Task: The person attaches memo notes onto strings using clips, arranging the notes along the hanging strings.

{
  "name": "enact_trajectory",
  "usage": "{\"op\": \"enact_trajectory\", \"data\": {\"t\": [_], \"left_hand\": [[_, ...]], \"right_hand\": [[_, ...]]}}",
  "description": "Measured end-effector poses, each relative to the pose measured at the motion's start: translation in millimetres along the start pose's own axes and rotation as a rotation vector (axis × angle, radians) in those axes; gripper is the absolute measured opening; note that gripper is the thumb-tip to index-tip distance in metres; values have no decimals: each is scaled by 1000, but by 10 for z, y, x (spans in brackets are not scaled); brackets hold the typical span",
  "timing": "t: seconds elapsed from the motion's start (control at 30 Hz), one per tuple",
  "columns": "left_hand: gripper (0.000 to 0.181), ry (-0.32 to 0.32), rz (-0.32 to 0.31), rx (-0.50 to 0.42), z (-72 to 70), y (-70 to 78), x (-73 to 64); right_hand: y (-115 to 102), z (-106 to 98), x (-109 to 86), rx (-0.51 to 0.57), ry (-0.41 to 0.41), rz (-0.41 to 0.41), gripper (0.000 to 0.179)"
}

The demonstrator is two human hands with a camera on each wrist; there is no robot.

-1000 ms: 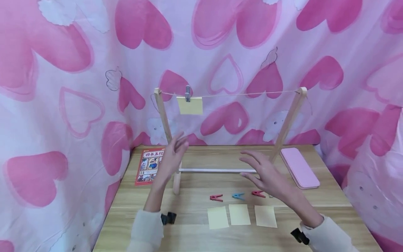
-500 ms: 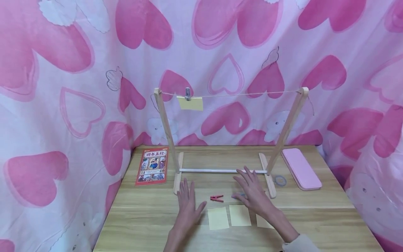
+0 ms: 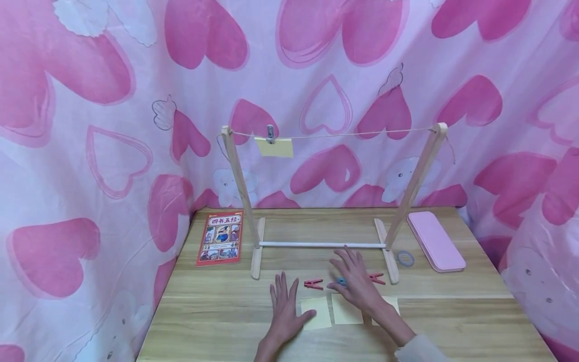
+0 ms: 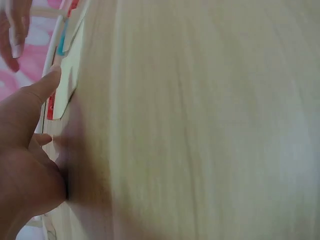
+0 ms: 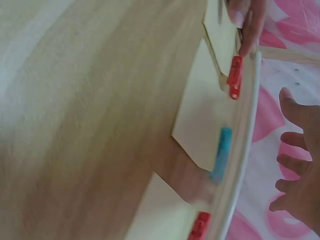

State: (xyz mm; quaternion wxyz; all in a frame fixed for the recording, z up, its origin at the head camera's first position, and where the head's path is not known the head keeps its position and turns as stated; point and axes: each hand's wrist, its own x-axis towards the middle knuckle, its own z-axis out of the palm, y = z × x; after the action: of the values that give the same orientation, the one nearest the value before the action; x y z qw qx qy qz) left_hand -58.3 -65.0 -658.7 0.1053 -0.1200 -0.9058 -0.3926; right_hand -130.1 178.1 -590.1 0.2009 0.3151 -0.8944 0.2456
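Note:
My left hand is low over the table with spread fingers, its thumb overlapping the edge of the left yellow sticky note in the head view. My right hand, fingers apart and holding nothing, is over the blue clothespin and partly hides it. A red clothespin lies between the hands; a second red clothespin lies just right of my right hand. Below it are the middle sticky note and the right sticky note, partly covered by my wrist. The right wrist view shows the blue clothespin beside a note.
Behind the hands stands a wooden frame with a white crossbar and a string along its top. A grey clip holds a yellow note on the string. A red booklet, grey ring and pink case lie around it.
Both hands have come down from in front of the frame to the row of notes and clothespins. Lately the left hand has slid right, up to the left note. The hanging note has swung slightly.

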Motion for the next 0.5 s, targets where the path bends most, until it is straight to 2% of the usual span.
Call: {"op": "enact_trajectory", "data": {"t": [0.07,0.23,0.37,0.5], "left_hand": [[92,30,23,17,15,2,-7],[86,28,-8,9,14,39,16],[75,4,-29,-19,-15,55,3],[59,2,-7,-41,-31,53,-19]], "right_hand": [[-3,30,-7,9,-5,8,64],[-5,143,-42,14,-27,48,60],[-36,271,-71,27,-133,96,56],[-78,383,-87,53,-232,125,46]]}}
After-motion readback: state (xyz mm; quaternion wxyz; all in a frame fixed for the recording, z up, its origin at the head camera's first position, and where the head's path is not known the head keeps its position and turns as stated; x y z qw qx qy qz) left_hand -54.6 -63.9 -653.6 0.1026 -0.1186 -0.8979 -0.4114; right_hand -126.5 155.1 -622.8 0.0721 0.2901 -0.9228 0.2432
